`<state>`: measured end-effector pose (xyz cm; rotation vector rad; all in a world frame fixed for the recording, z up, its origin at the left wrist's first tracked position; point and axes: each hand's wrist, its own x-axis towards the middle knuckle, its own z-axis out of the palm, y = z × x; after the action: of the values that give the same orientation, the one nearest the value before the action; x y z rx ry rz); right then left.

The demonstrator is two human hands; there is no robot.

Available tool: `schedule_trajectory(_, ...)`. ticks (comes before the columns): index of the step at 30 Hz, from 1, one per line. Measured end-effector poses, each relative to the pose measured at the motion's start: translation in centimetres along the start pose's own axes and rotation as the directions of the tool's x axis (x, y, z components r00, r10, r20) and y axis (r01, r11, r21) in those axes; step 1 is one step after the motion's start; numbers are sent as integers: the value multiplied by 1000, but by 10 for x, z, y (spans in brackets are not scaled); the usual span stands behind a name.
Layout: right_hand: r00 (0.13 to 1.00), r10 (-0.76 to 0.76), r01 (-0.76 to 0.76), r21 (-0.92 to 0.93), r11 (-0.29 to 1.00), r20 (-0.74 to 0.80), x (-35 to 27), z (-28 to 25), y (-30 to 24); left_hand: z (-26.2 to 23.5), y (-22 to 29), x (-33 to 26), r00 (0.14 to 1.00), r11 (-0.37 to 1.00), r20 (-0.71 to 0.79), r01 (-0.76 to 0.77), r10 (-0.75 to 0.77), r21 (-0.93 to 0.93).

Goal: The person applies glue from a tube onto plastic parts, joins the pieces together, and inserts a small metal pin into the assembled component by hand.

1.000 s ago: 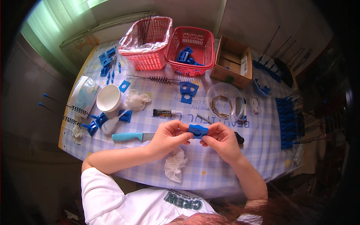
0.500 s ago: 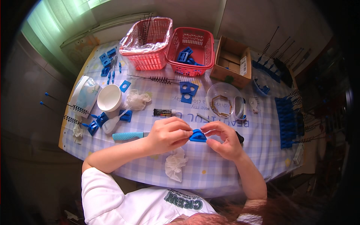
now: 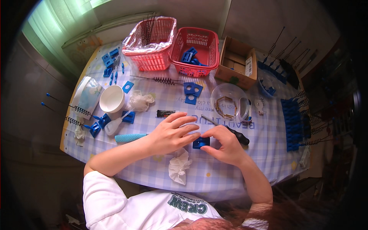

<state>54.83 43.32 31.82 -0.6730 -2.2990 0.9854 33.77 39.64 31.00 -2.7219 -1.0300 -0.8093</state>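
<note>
At the near middle of the desk (image 3: pixel 226 176), we pinch the blue part (image 3: pixel 199 143) in our right hand (image 3: pixel 225 145), our left hand (image 3: pixel 174 132) open with fingers spread just left of it (whether they touch, we cannot tell), with a tissue (image 3: pixel 179 168) nearer and a screwdriver (image 3: pixel 238 136) to the right.

White shirt (image 3: pixel 142 207) (short-sleeved); green lettering (image 3: pixel 188 205)

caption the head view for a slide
Right hand pinching a small blue part, left hand alongside, over a checked tablecloth.
</note>
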Motion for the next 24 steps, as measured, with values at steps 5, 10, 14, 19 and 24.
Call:
schedule_trajectory(5, 999, -34, 34, -45, 998, 16, 0, 6, 3, 0, -1, -1, 998, 998, 0, 58, -58, 25)
schedule_trajectory(10, 997, -80, 82, -133, 988, 22, 0, 7, 2, 3, 4, -3, 996, 990, -12, 84, -86, -114)
schedule_trajectory(14, 999, -21, 24, -145, 989, 24, -2, 8, 0, 3, 10, -1, 988, 970, 23, 153, -151, -189)
schedule_trajectory(19, 998, -56, 57, -233, 971, 9, -3, 9, 0, 8, 13, 0, 979, 953, 58, 204, -196, -223)
schedule_trajectory(24, 999, -35, 35, -252, 967, 5, -2, 9, -4, 8, 15, 0, 948, 905, 149, 313, -280, -289)
